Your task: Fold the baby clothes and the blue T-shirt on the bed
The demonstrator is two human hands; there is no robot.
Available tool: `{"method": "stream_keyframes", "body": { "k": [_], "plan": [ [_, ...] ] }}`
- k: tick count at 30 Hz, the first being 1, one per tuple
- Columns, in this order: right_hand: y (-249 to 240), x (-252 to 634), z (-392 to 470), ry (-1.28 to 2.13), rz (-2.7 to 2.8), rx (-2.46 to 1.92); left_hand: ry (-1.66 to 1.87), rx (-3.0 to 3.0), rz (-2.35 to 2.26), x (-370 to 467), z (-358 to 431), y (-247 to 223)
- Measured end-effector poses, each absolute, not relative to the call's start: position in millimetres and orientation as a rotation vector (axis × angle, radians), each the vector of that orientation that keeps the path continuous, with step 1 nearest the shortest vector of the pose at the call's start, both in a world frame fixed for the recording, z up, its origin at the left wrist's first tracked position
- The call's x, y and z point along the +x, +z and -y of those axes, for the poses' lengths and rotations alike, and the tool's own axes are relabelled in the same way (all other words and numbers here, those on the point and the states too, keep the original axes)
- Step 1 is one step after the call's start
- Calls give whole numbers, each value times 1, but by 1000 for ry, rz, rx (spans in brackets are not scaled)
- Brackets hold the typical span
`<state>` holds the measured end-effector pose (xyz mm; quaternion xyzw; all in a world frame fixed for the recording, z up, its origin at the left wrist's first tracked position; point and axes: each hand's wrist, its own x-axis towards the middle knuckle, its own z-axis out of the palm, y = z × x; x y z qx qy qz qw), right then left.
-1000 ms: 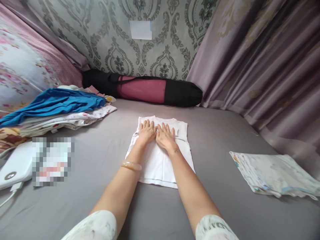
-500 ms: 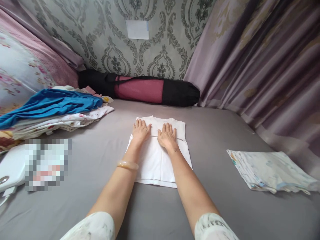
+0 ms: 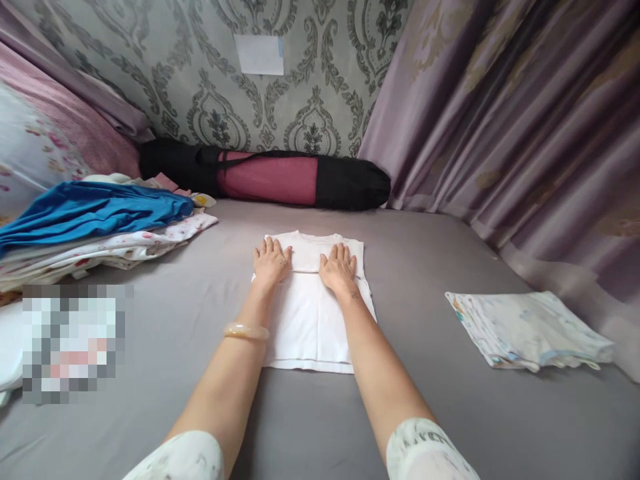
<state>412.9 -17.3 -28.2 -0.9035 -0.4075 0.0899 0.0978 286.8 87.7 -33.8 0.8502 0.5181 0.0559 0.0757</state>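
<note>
A white shirt (image 3: 305, 327) lies flat on the grey bed sheet (image 3: 410, 413), its neckline at the far end and its upper part folded over. My left hand (image 3: 273, 262) rests palm down on the shirt's upper left, fingers stretched out and pointing away from me. On the upper right, my right hand (image 3: 339, 267) presses flat in the same way, fingers a little apart. Neither hand grips the cloth. A pale bangle (image 3: 247, 331) circles my left forearm.
A pile of clothes with a blue garment (image 3: 100, 210) on top lies at the left. Folded patterned cloths (image 3: 530, 330) are stacked at the right. A black and pink long bag (image 3: 270, 179) lies along the wall. Purple curtains (image 3: 480, 113) hang at the right.
My hands have moved slightly apart on the shirt, the left one toward its left edge and the right one toward its right. The view has shifted a little.
</note>
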Motion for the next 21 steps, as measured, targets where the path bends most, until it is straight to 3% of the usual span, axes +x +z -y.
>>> {"method": "stream_keyframes", "body": {
  "k": [14,18,21],
  "plan": [
    [-17,425,15,313,1314,-2679,34,2594,-1485,286,-99,-32],
    [-14,442,13,69,1446,-2589,156,2864,-1214,297,-103,-31],
    [-20,454,13,98,1540,-2548,183,2950,-995,308,-107,-37]
  ]
}}
